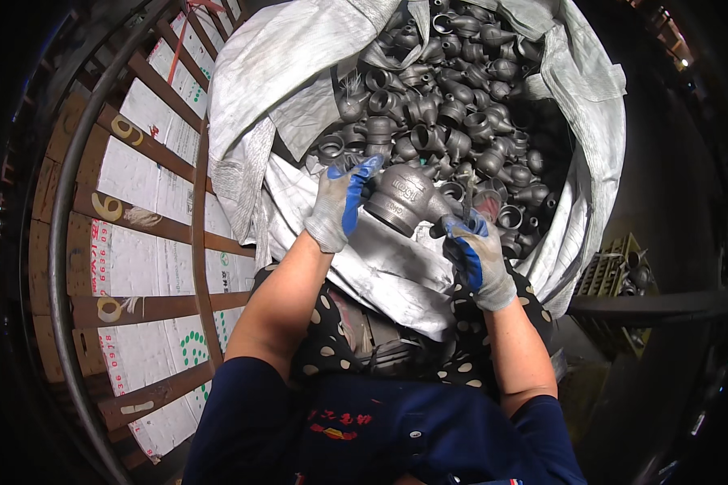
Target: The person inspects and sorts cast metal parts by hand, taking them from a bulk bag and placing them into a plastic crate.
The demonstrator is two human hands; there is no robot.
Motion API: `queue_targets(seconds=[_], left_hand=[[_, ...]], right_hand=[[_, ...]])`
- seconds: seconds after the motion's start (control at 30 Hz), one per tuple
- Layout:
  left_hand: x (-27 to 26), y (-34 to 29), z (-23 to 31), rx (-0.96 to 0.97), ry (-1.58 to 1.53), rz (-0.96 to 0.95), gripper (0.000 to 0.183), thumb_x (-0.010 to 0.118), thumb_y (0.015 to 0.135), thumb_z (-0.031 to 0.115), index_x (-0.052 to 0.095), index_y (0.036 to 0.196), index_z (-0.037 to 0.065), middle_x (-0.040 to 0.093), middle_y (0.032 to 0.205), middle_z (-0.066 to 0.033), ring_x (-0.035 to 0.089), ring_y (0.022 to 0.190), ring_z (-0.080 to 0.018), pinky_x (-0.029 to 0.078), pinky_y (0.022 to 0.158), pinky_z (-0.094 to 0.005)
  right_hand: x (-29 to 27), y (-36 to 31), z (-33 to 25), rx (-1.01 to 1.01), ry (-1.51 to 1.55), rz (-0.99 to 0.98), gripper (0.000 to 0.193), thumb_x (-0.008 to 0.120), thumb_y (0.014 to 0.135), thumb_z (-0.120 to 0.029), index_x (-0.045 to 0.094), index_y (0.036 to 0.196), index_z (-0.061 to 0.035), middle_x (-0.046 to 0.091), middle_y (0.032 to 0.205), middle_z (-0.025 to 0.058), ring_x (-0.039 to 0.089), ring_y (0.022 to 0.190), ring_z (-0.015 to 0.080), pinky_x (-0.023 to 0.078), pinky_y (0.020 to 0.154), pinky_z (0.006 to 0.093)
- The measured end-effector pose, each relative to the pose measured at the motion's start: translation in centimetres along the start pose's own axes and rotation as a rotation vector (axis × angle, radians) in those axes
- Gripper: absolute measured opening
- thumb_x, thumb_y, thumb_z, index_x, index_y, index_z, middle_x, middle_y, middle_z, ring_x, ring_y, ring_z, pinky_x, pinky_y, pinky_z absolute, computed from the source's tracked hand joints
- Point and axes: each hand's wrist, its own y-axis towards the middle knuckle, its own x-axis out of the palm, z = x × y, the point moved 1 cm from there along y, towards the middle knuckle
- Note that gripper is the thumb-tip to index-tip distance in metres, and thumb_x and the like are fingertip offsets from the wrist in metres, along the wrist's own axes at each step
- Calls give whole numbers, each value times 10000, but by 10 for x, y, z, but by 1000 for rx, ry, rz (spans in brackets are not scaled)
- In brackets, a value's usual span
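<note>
A large dark grey metal pipe fitting [399, 196], round-bodied with raised lettering and a narrower neck, is held up over the near rim of a white woven sack [271, 61]. My right hand [479, 255], in a grey glove with a blue palm, is closed around the neck end at its right. A thin upright piece shows by those fingers; I cannot make out what it is. At the fitting's left side is my left hand [337, 202], gloved alike, fingers apart and thumb side toward it. Whether it touches the fitting is unclear.
Many similar grey fittings [461, 105] fill the sack beyond my hands. On the left stands a brown metal rack [158, 226] with white printed boxes behind its bars. A yellowish crate [615, 275] with metal parts sits at the right, near a dark horizontal bar [655, 305].
</note>
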Motion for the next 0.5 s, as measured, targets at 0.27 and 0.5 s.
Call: queue_targets(seconds=[0.27,0.5], left_hand=[[8,-5,2,43,80,-186,297,671,855,193,592,1092,32,602,970,-35,581,851,-98,488,742,-248],[23,-11,-5,318,451,-877,905,798,720,197,269,1433,19,350,1445,-132,319,1337,-223,259,1101,-351]], right_hand=[[-14,5,-10,-595,-390,95,277,631,858,-179,644,1058,12,621,741,-14,509,581,28,401,528,185],[-34,-5,-32,-507,-554,-18,221,631,827,-97,666,1017,8,633,745,-9,512,591,22,406,534,178]])
